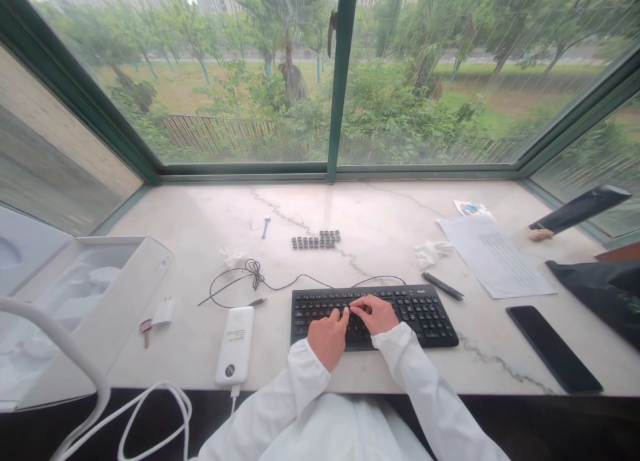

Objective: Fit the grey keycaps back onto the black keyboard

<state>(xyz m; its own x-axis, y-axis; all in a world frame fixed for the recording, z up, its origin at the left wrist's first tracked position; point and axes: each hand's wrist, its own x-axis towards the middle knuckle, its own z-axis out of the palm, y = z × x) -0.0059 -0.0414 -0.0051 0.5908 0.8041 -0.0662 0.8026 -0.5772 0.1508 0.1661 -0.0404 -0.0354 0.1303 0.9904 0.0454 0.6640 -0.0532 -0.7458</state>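
Note:
A black keyboard [425,311] lies on the marble sill in front of me. My left hand [329,336] rests on its middle keys, fingers curled, forefinger pointing at a key. My right hand [375,312] lies just beside it, fingertips pinched together on the same spot; what they hold, if anything, is too small to make out. Both arms wear white sleeves. A row of loose black keycaps [316,240] sits farther back on the sill.
A white power bank [235,345] with cable lies left of the keyboard, an open white box [100,294] farther left. A black pen [443,286], paper sheet [495,256], white tissue [431,252] and black phone [553,348] lie right. A small blue tool [265,227] lies behind.

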